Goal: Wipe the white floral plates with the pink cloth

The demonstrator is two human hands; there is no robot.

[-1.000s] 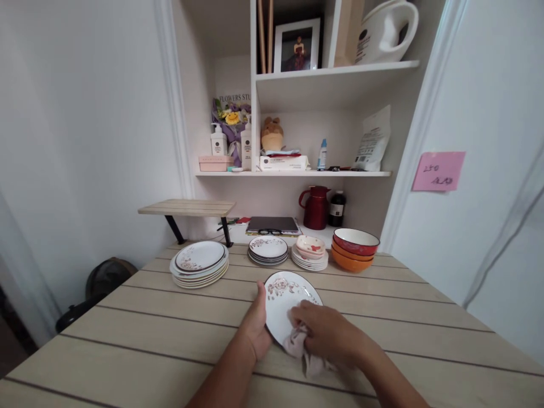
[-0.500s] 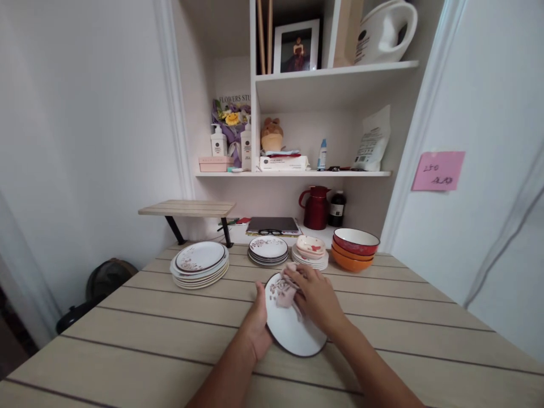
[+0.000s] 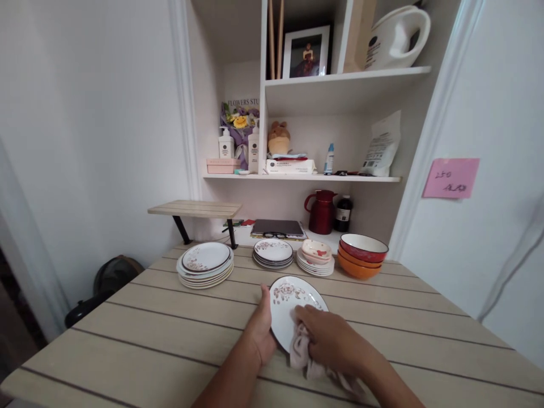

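Plate point(image 3: 281, 318) over the bench point(image 3: 170, 326), left hand point(image 3: 262, 328) half-curled round its edge; my right hand point(image 3: 334, 343), closed on the cloth point(image 3: 300, 347), has swept from flowers point(image 3: 288, 292) to near rim, likely wiping more.

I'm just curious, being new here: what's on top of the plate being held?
The plate shows a flower pattern; the right hand holds a crumpled cloth over its near right part. The surface beneath that hand and cloth is covered.

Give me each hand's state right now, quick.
Left hand: holding a round, white, dark-rimmed, ceramic-looking plate by its left edge.
Right hand: closed on a crumpled, pale pinkish-beige fabric cloth, over that plate.
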